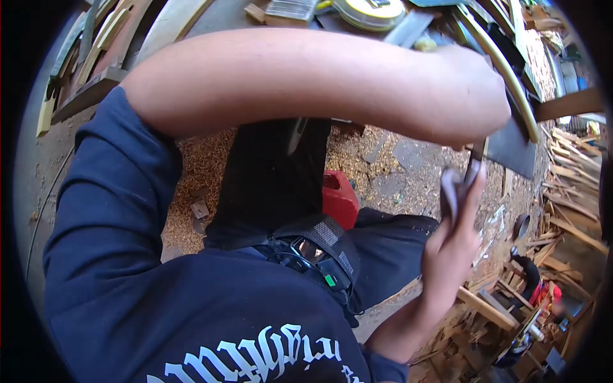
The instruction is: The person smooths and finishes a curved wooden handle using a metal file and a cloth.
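Observation:
My left arm reaches across the view from the left, and my left hand (472, 89) is bent over at the upper right. Its fingers look curled, but the back of the hand hides what they hold. A thin dark bar (477, 152) shows just below it. My right hand (450, 249) is raised below, its fingers closed on a grey, folded-looking strip (451, 188) whose kind I cannot make out. The strip's upper end meets or overlaps the dark bar. Beside my left hand runs a curved, pale wooden strip (504, 73), with a dark flat panel (514, 150) behind it.
A yellow-rimmed round case (370, 13) lies on the bench at the top. A red plastic container (340, 199) stands on the shaving-strewn floor by my legs. Scrap wood (571, 185) piles up at the right. A person in red (546, 293) is at the lower right.

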Available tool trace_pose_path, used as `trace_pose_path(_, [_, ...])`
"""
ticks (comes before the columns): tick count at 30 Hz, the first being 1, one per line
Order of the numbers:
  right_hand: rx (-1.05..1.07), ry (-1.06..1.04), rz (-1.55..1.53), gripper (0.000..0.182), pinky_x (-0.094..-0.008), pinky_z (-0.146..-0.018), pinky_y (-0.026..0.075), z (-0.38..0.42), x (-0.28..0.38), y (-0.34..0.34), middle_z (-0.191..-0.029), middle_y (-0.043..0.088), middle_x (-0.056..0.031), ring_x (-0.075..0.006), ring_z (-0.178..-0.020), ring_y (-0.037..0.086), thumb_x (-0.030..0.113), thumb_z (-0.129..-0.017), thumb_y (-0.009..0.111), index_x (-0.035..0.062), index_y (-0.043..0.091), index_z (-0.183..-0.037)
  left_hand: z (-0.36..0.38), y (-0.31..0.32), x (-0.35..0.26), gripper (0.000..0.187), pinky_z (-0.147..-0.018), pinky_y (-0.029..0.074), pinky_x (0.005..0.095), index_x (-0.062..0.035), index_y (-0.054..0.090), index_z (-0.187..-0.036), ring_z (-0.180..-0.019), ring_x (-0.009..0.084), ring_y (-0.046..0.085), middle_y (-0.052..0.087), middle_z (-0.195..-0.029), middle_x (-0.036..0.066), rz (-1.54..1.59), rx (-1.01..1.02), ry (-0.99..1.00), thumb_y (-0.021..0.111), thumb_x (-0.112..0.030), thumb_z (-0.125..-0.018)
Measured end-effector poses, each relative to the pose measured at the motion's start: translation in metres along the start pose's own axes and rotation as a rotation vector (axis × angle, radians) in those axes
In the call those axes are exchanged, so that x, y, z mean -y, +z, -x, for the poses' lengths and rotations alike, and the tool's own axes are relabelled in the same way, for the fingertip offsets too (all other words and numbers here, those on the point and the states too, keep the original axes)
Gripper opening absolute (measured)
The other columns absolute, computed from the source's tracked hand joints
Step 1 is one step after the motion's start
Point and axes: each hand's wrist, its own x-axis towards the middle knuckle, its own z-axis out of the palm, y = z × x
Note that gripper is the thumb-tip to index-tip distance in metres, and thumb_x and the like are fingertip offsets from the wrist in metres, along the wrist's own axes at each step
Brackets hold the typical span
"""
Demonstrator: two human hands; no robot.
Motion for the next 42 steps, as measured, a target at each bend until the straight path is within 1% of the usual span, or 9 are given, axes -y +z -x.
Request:
trace_pose_path(5, [0.038,0.053,0.019,0.076,-0.0516,-0.082,0.056,-0.019,0.004,0.002,-0.127,0.069,-0.0271,-0.0461,-0.109,0.070,-0.008,-0.099,0.046,0.0196,0.028,-0.167,-0.006,0.006,-0.004,0.034,-0.072,0.064,0.0407,0.0058,0.078,-0.086,-0.079,0.0348,0.078,0.075,-0.082,0.023,0.036,0.015,-0.064,0.089,-0.024,-0.073])
trace_pose_path(9, [-0.099,-0.150,0.055,0.077,-0.0523,-0.075,0.058,0.023,0.000,0.004,-0.128,0.071,-0.0236,-0.0429,-0.102,0.074,-0.011,-0.096,0.048,0.0144,0.029,-0.167,0.000,0.001,-0.001,0.039,-0.072,0.064,0.0406,0.0060,0.078,-0.086,-0.080,0.0351,0.078,0.075,-0.082,0.022,0.068,0.044,-0.063,0.089,-0.029,-0.074])
trace_pose_path(13, [0.024,0.035,0.027,0.076,-0.0560,-0.074,0.053,-0.016,0.009,0.000,-0.124,0.070,-0.0283,-0.0444,-0.099,0.074,-0.008,-0.098,0.046,0.0204,0.031,-0.166,-0.003,0.011,0.003,0.038,-0.072,0.064,0.0396,0.0057,0.078,-0.086,-0.079,0.0342,0.078,0.075,-0.082,0.022,-0.006,-0.050,0.007,0.089,-0.028,-0.073])
trace_pose_path(15, [-0.055,-0.076,0.045,0.075,-0.0569,-0.074,0.054,-0.034,0.013,0.004,-0.126,0.069,-0.0281,-0.0456,-0.102,0.072,-0.009,-0.098,0.045,0.0179,0.030,-0.166,-0.008,0.019,0.007,0.023,-0.067,0.062,0.0425,-0.0028,0.081,-0.087,-0.077,0.0317,0.078,0.076,-0.080,0.018,0.019,-0.065,0.037,0.084,-0.022,-0.074])
trace_pose_path(23, [-0.017,-0.097,0.031,0.079,-0.0530,-0.074,0.056,0.010,0.014,-0.013,-0.122,0.071,-0.0271,-0.0440,-0.098,0.074,-0.012,-0.095,0.047,0.0140,0.028,-0.167,-0.003,0.004,0.002,0.037,-0.073,0.064,0.0384,0.0045,0.079,-0.087,-0.079,0.0335,0.078,0.076,-0.082,0.022,0.020,0.011,-0.039,0.091,-0.027,-0.073])
trace_pose_path(29, [0.179,0.147,0.165,0.076,-0.0572,-0.073,0.054,-0.022,0.032,-0.019,-0.125,0.070,-0.0274,-0.0433,-0.103,0.073,-0.012,-0.096,0.047,0.0164,0.032,-0.165,-0.006,0.017,0.000,0.027,-0.071,0.063,0.0420,-0.0032,0.082,-0.089,-0.081,0.0320,0.078,0.077,-0.084,0.018,0.012,-0.004,-0.047,0.088,-0.024,-0.072])
trace_pose_path(34, [-0.046,-0.043,-0.014,0.075,-0.0550,-0.079,0.057,0.025,0.015,-0.007,-0.128,0.068,-0.0287,-0.0434,-0.106,0.072,-0.010,-0.099,0.046,0.0167,0.028,-0.167,-0.008,0.020,0.006,0.028,-0.069,0.063,0.0409,-0.0014,0.082,-0.086,-0.077,0.0317,0.078,0.076,-0.078,0.017,-0.007,-0.042,0.028,0.087,-0.024,-0.071])
trace_pose_path(38, [0.075,0.045,0.118,0.082,-0.0551,-0.069,0.053,-0.017,0.018,-0.011,-0.113,0.073,-0.0296,-0.0459,-0.086,0.074,-0.009,-0.094,0.052,0.0167,0.027,-0.167,-0.007,0.028,0.009,0.027,-0.066,0.063,0.0415,-0.0001,0.081,-0.084,-0.073,0.0315,0.078,0.075,-0.076,0.018,-0.003,-0.109,0.039,0.087,-0.024,-0.072])
trace_pose_path(42, [0.083,0.053,0.026,0.075,-0.0487,-0.081,0.059,0.005,0.010,-0.014,-0.132,0.067,-0.0275,-0.0416,-0.109,0.072,-0.010,-0.099,0.048,0.0142,0.028,-0.167,-0.003,0.018,0.004,0.027,-0.065,0.063,0.0415,0.0003,0.081,-0.084,-0.074,0.0316,0.078,0.075,-0.076,0.019,0.016,-0.078,-0.010,0.087,-0.023,-0.072])
